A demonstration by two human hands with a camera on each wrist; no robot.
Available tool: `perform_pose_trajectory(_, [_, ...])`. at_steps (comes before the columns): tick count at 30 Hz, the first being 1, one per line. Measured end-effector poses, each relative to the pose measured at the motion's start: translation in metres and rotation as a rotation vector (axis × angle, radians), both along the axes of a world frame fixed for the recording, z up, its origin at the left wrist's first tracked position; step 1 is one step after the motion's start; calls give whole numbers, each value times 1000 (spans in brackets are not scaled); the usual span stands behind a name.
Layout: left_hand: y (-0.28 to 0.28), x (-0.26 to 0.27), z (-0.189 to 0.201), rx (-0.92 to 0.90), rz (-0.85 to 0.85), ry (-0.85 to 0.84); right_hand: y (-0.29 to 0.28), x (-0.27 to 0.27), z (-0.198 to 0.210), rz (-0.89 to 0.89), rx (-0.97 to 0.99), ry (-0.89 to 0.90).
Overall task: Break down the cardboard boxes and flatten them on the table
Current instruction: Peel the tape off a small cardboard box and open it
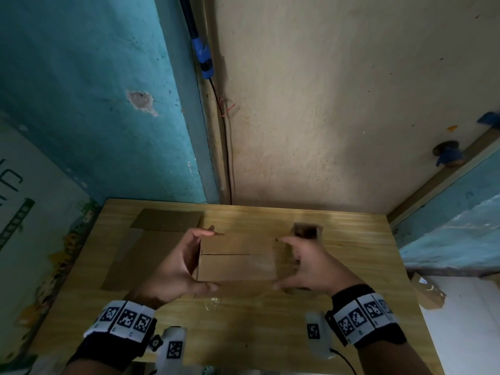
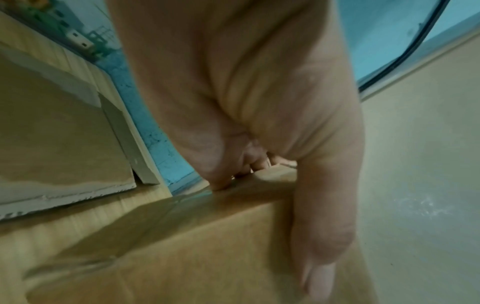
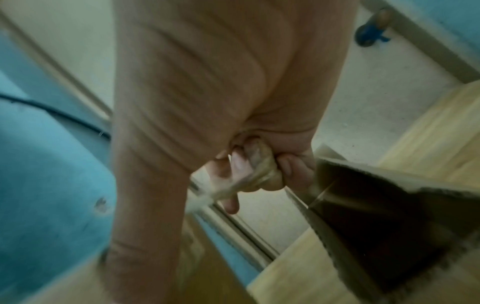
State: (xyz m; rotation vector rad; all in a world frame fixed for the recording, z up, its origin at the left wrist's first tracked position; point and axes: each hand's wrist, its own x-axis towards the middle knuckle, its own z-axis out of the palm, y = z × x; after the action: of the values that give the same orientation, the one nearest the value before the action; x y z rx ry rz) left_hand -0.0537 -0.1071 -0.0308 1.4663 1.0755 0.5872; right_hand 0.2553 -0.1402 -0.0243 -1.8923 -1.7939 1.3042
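My fingers (image 1: 200, 233) on the left hand (image 1: 177, 262) lie nearly straight along the left wall of the box (image 1: 236, 259), thumb hooked over its near edge; the left wrist view shows the tips touching the top edge. The right hand (image 1: 305, 266) mirrors it on the right wall with its thumb at the near corner, but the right wrist view shows its fingers curled round a crumpled wad of tape (image 3: 257, 172), so that hand holds the wad and presses the box rather than clasping it.

The box sits mid-surface (image 1: 351, 239), closed on top, a seam running across its flaps. A flattened sheet (image 1: 140, 253) lies just left of it, and a second, open box (image 1: 305, 230) stands just behind my right hand.

I judge the box to be light and empty, stiff across its panels but weak at the creases, so it should fold where scored and resist anywhere else. Glossy tape along its edge looks slick, so I would keep my grip on bare cardboard. The best hold is at the seam between the top flaps: work fingertips under, lift the flaps open, then push opposite corners so the walls shear flat. Squeezing mid-panel would only buckle it. The wad in my right hand should go down first, since it costs me grip.
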Motion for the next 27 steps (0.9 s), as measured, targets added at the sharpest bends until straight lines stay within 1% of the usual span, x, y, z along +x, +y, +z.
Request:
perform_pose_trajectory(2, [-1,4,-3,7,-14,0,1,-9,-6,46,-14,45])
perform_pose_trajectory(3, [0,7,-3,15,-42,29,2,-12,-9,55,-9,69])
perform_pose_trajectory(5, [3,13,0,37,-136,150,2,-15,-14,47,20,83])
perform_pose_trajectory(6, [4,16,2,79,-183,244,3,-15,-15,31,39,85])
perform_pose_trajectory(7, [5,18,3,163,-213,364,3,-15,-16,18,62,91])
perform_pose_trajectory(9, [6,27,5,403,-226,644,4,-18,-14,4,108,107])
perform_pose_trajectory(10, [6,34,5,505,-221,746,5,-22,-11,7,124,119])
perform_pose_trajectory(11, [5,42,6,557,-223,798,6,-28,-8,18,141,134])
perform_pose_trajectory(12, [5,50,5,568,-228,807,8,-34,-6,35,157,149])
perform_pose_trajectory(14, [7,61,5,532,-218,752,11,-45,-2,78,186,175])
perform_pose_trajectory(16, [13,59,7,520,-174,713,14,-47,2,93,168,206])
perform_pose_trajectory(17, [17,54,8,549,-169,740,14,-43,4,95,153,214])
perform_pose_trajectory(19, [23,45,7,609,-210,810,15,-34,9,116,127,186])
perform_pose_trajectory(21, [26,39,3,620,-255,821,18,-25,7,139,141,169])
perform_pose_trajectory(27, [35,30,-7,521,-272,723,19,-18,-1,-12,96,317])
